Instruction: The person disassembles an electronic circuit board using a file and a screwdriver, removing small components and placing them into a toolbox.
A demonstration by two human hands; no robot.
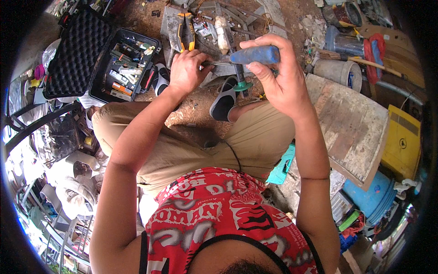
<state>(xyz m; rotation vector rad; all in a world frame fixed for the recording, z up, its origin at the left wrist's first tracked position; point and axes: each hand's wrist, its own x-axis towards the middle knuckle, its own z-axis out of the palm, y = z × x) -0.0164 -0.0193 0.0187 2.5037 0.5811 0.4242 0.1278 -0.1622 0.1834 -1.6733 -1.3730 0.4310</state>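
My right hand (287, 75) is closed round the thick blue handle (255, 55) of a tool whose working end I cannot make out. My left hand (188, 71) is closed in a pinch on a thin metal rod (218, 63), which points right toward the blue handle. Below the handle is a dark bar with a green collar (242, 86); how they join is unclear. Just beyond my left hand lie pliers (186, 33) with orange and black handles. A pale, wrapped-looking stick (222, 34) lies to their right, among small metal pieces.
An open black case (102, 84) with foam in its lid holds several small parts, left of my feet. At right stand a worn wooden board (349, 125), a yellow panel (401, 141), a white bucket (335, 73) and a blue tub (372, 196). A turquoise case (281, 166) lies beside my right thigh.
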